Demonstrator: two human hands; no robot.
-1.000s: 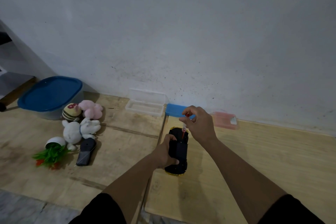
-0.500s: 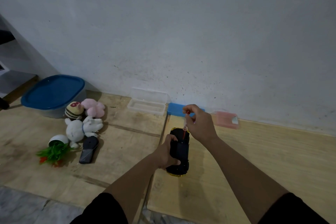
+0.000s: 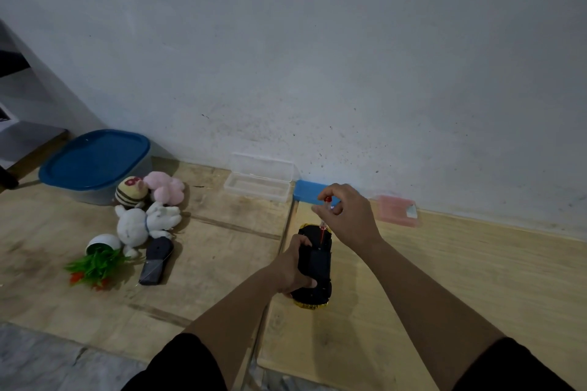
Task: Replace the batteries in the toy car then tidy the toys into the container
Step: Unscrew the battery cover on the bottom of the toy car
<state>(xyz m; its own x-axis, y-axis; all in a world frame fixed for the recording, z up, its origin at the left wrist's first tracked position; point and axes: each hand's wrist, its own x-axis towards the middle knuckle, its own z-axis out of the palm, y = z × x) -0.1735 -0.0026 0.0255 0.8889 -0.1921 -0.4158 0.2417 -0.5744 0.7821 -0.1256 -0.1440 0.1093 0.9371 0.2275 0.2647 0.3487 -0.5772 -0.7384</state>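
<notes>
The toy car (image 3: 315, 267) lies upside down on the wooden floor, black underside up with a gold edge showing. My left hand (image 3: 293, 267) grips its left side. My right hand (image 3: 344, 216) pinches a small red-handled screwdriver (image 3: 324, 216) that stands upright with its tip on the car's underside. At the back left stands the container with a blue lid (image 3: 95, 160). A white plush rabbit (image 3: 143, 222), a pink plush (image 3: 165, 189), a striped plush (image 3: 131, 192), a toy plant in a white pot (image 3: 97, 260) and a dark remote (image 3: 156, 260) lie in front of it.
A clear plastic box (image 3: 259, 186) stands open against the wall. To its right lie a blue box (image 3: 309, 192) and a pink case (image 3: 397, 211). The white wall runs along the back; bare wooden boards stretch to the right.
The screwdriver stays on the car while my right hand's fingers shift around its handle. The view has drifted slightly; the car and left hand keep their place.
</notes>
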